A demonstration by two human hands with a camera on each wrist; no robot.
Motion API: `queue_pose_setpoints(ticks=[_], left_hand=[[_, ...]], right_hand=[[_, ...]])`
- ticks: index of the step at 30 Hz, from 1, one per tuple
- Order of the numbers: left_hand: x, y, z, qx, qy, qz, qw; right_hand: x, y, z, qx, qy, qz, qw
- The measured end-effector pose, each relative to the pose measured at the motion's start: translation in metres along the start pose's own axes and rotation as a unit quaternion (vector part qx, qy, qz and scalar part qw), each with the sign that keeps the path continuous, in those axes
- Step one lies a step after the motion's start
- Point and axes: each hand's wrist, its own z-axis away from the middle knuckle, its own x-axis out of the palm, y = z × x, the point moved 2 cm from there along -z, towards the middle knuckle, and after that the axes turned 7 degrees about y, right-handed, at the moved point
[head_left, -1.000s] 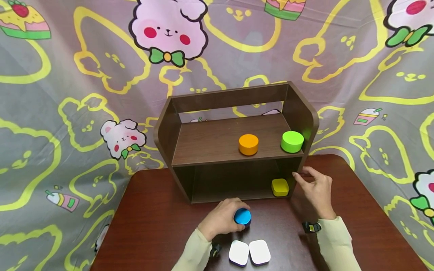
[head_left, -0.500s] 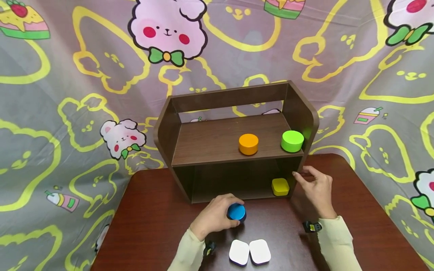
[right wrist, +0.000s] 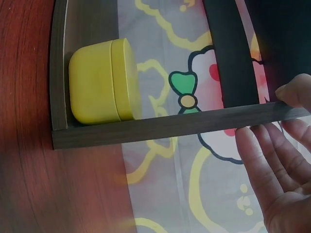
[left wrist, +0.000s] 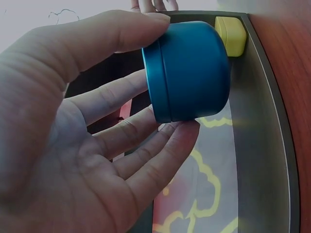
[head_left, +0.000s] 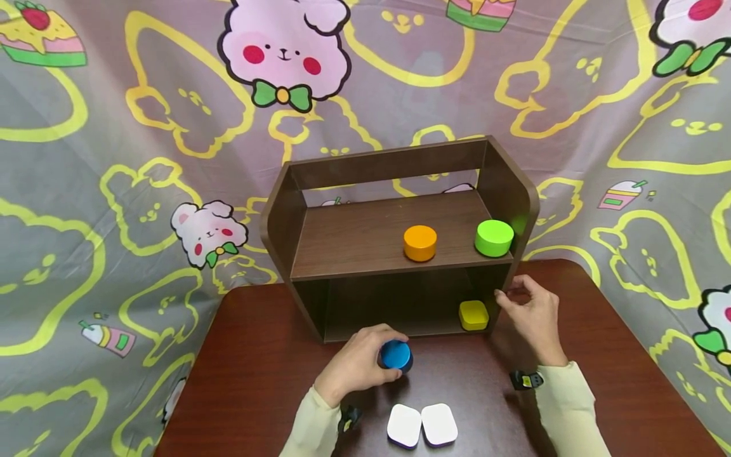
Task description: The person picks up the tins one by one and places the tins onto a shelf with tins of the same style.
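Observation:
My left hand [head_left: 358, 363] pinches a blue round lidded tin [left wrist: 194, 73] between thumb and fingertips, in front of the shelf's lower opening. In the left wrist view the thumb lies over the tin and the fingers support it from the other side. My right hand [head_left: 533, 317] holds the right side panel [right wrist: 175, 122] of a dark brown two-level shelf [head_left: 388, 228], thumb on the inner face and fingers on the outer. Inside the lower level, by that panel, sits a yellow rounded-square tin [right wrist: 97, 82]. An orange round tin [head_left: 419, 244] and a green round tin [head_left: 493, 238] stand on the upper level.
Two white-topped rounded-square tins [head_left: 404, 425] lie side by side on the reddish-brown table [head_left: 240, 381], close to the near edge of the view. A patterned cloth [head_left: 228, 127] hangs behind the shelf and along both sides.
My left hand has carried the blue tin a little to the left and slightly toward the shelf, slowing in the last half second. The right hand keeps its hold on the panel.

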Motion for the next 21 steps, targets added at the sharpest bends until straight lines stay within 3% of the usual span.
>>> queue_pose_setpoints(ticks=[14, 21], left_hand=[[-0.023, 0.0, 0.007, 0.006, 0.044, 0.01, 0.999], [-0.034, 0.005, 0.011, 0.015, 0.049, -0.004, 0.9987]], right_hand=[[0.002, 0.003, -0.003, -0.009, 0.01, -0.014, 1.0], [0.002, 0.004, -0.003, -0.024, 0.012, -0.015, 1.0]])
